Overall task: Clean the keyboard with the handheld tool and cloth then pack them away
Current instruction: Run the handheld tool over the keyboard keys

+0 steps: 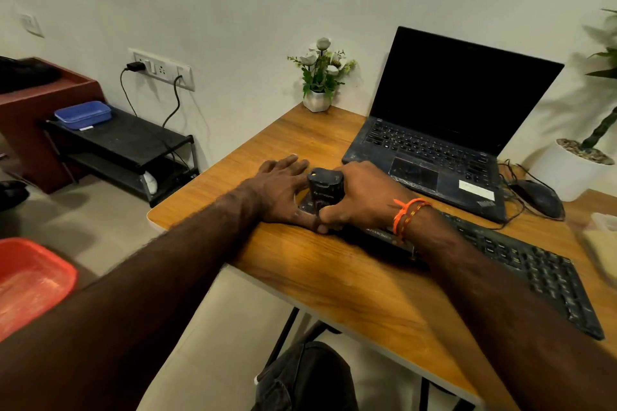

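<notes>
A black keyboard [521,264] lies slantwise on the wooden desk [334,260], its left end hidden under my hands. A small dark handheld tool [322,188] stands upright at that left end. My right hand [364,197] is wrapped around the tool from the right. My left hand [282,190] lies flat on the desk with fingers spread, pressed against the keyboard's left end beside the tool. A pale cloth [601,250] lies blurred at the desk's right edge.
An open black laptop [444,130] stands behind the keyboard, a wired mouse [542,198] to its right. A small flower pot [317,100] is at the desk's back. A white planter [567,173], red tub [30,280], and black shelf with blue box [83,114] surround the desk.
</notes>
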